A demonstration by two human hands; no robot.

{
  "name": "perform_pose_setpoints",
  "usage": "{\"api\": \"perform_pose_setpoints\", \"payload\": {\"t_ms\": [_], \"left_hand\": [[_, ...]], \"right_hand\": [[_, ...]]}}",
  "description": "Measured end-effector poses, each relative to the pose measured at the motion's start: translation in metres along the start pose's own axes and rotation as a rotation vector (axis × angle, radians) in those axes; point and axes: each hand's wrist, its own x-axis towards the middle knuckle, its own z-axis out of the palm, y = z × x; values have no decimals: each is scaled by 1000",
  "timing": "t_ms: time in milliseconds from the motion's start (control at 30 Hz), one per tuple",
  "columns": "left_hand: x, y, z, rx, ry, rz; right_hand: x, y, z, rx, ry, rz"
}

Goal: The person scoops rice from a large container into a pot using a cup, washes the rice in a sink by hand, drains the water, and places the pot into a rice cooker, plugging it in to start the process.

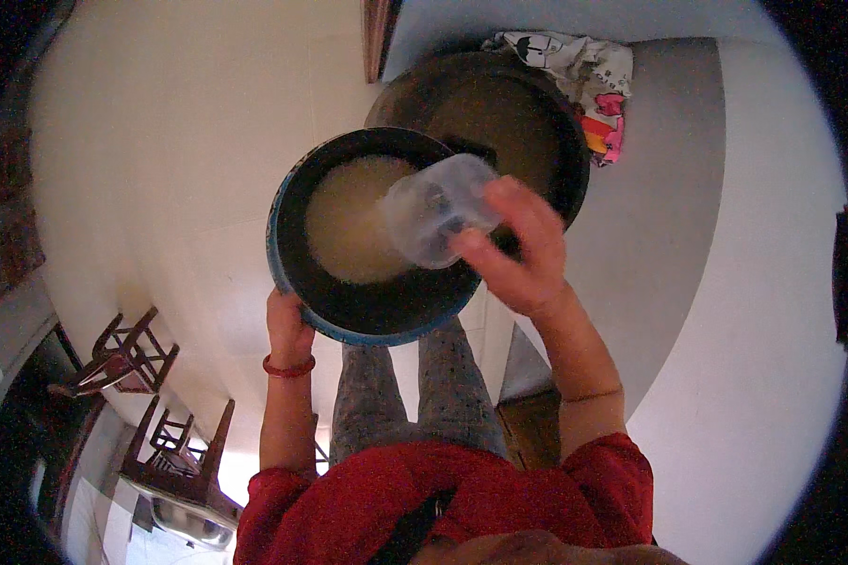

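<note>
A round pot (pixel 377 315) with a dark inside and a blue outer wall is held up in front of me. My left hand (pixel 290 325) is closed on its near left rim. Pale, fine grains (pixel 344 221), which look like uncooked rice, cover its bottom. Over the pot's right side, my right hand (pixel 528 250) grips a clear plastic cup (pixel 433 212), tilted toward the grains. The cup is blurred, so whether anything is inside it is unclear. Just behind the pot stands a larger dark round vessel (pixel 570 122) with something brownish in its bottom, partly hidden by the pot and cup.
A patterned white cloth bag (pixel 565 61) and a pink and orange packet (pixel 603 132) lie beside the large vessel on a grey surface (pixel 669 188). A white wall (pixel 773 235) bounds the right. Wooden chairs (pixel 127 363) stand on the pale tiled floor (pixel 188 169) at the left.
</note>
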Motion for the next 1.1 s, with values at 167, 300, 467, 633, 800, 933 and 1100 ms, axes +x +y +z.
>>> {"api": "perform_pose_setpoints", "payload": {"t_ms": [167, 300, 467, 633, 800, 933, 1100], "left_hand": [[1, -1, -9, 215, 30, 21], [-1, 2, -8, 140, 10, 1], [-5, 11, 5, 13, 51, 14], [-6, 10, 2, 95, 97, 30], [-7, 12, 5, 69, 58, 62], [-2, 9, -5, 187, 66, 59], [-7, 11, -1, 538, 63, 144]], "right_hand": [[-15, 61, 30, 113, 321, 761], [-70, 209, 106, -25, 22, 1049], [-108, 312, 195, -333, -414, 1095], [-98, 293, 248, -274, -596, 961], [-88, 280, 241, 132, -639, 1011], [-81, 266, 221, 677, -587, 1211], [-79, 223, 159, 1049, -119, 1445]]}}
